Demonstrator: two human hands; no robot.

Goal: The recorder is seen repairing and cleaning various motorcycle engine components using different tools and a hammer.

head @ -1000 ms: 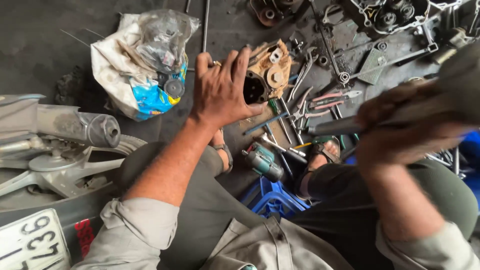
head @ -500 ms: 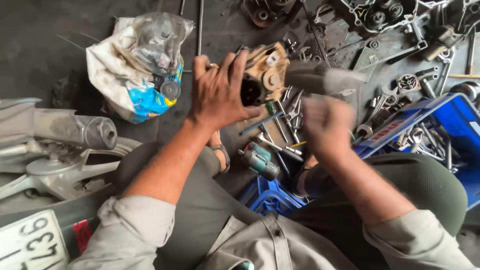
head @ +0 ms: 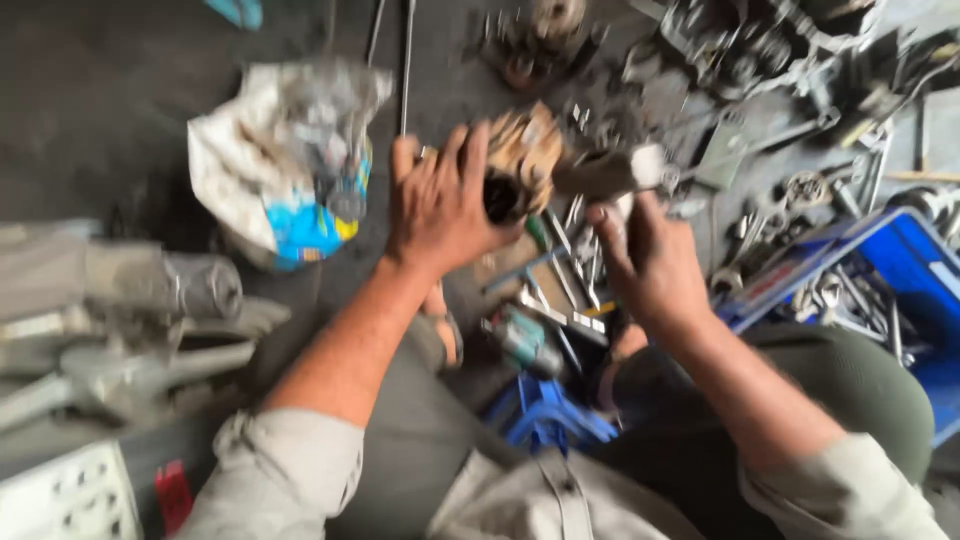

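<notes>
- Head view is smeared by motion, so fine detail on the loose metal parts is lost and most small pieces cannot be told apart.
- Left hand (head: 440, 205) lies spread, fingers wide, pressed over a tan, grimy metal housing (head: 520, 160) with a dark round bore; the palm hides the housing's left side, so whether the fingers grip it or only brace it cannot be told.
- Right hand (head: 655, 265) is curled shut around the lower end of a grey hammer-like tool (head: 605, 172); its blocky head sits just right of the housing, touching or nearly so, the blur hides which.
- Housing rests on the dark floor just beyond the person's knees, between a crumpled white and blue plastic bag (head: 285, 165) and a blue tray (head: 905, 270) of steel wrenches and bolts, cut off at the right edge.
- Dull grey cast motor parts (head: 130, 300) lie at left, partly out of frame; a blue plastic stool (head: 545, 415) shows between the legs.
- Compared with half a second ago, the right hand has come closer to the housing and the tool head has swung in against it; the left hand has stayed in place.
</notes>
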